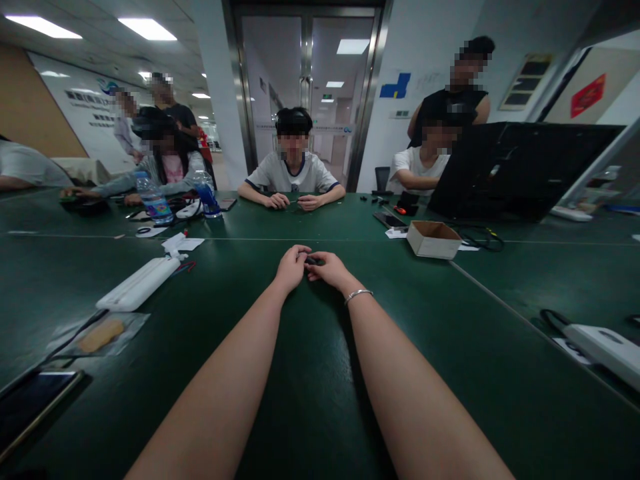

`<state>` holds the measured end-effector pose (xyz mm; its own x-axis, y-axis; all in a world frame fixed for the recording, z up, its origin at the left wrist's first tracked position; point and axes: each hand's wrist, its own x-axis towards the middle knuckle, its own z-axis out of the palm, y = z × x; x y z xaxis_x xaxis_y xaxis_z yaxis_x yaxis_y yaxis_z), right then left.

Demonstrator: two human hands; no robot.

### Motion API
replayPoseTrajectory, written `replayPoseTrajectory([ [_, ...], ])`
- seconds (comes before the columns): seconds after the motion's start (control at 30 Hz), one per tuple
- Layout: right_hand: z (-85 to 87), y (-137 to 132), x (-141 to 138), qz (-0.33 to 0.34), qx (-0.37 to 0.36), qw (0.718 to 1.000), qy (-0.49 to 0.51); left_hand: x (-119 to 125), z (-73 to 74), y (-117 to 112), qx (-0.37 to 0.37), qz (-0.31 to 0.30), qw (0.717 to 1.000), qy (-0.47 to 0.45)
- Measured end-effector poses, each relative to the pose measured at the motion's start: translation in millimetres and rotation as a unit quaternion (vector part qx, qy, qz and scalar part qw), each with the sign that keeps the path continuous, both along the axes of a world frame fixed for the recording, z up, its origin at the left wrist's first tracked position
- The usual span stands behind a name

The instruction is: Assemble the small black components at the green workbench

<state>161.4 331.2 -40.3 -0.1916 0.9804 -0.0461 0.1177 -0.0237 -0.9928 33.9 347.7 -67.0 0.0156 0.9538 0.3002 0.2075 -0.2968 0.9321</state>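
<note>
Both my arms reach forward over the green table [310, 373], and my hands meet near its middle. A small dark object [313, 261] sits between my fingers; it is too small and too covered to name. My left hand [291, 270] is closed on its left end. From the other side, my right hand [330, 271] pinches the same object, thumb and fingers together. A silver bracelet [358, 294] circles my right wrist. The fingers hide most of what is held.
Left lie a white power bank-like case [140, 283], a plastic bag [107, 335] and a phone [40, 407]. Bottles [154, 199] stand beyond. Right are an open box [434, 240], a monitor [515, 167] and a white device [607, 350]. A person [293, 170] sits opposite; others are around.
</note>
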Motion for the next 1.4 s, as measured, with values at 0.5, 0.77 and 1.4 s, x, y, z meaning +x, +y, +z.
replayPoseTrajectory([
  [0.5, -5.2, 5, 14, -0.041, 0.001, 0.980, 0.194, -6, 0.9, 3, -0.027, -0.021, 0.997, -0.072],
  [0.77, -4.6, 6, 19, -0.050, -0.026, 0.963, 0.262, -4, 0.1, 3, -0.030, -0.007, 0.997, -0.072],
  [1.4, -7.1, 4, 19, -0.025, -0.018, 0.967, 0.252, -4, 13.5, -7, -0.062, 0.058, 0.996, -0.032],
])
